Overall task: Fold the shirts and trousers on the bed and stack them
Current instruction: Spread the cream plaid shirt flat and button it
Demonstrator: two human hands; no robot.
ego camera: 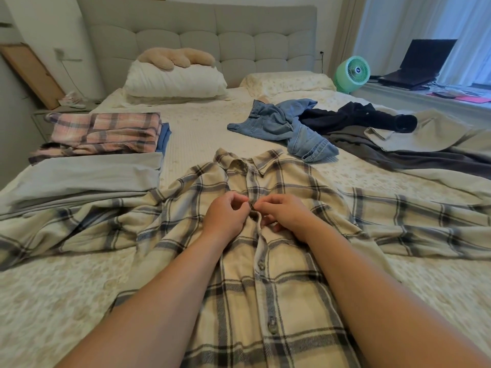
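Cream plaid shirt (268,261) lies face up before me on the bed (66,296), collar toward the headboard, length running straight away. My left hand (225,215) and right hand (283,212) pinch its placket (259,235) mid-chest, fingers curled tight.

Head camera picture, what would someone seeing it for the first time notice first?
Most striking is the cream plaid shirt spread face up across the near bed, with the left hand and right hand pinching its button strip at chest height. Beyond it to the right lies a crumpled pair of jeans beside dark clothes, and on the left a folded pink plaid piece tops a stack.
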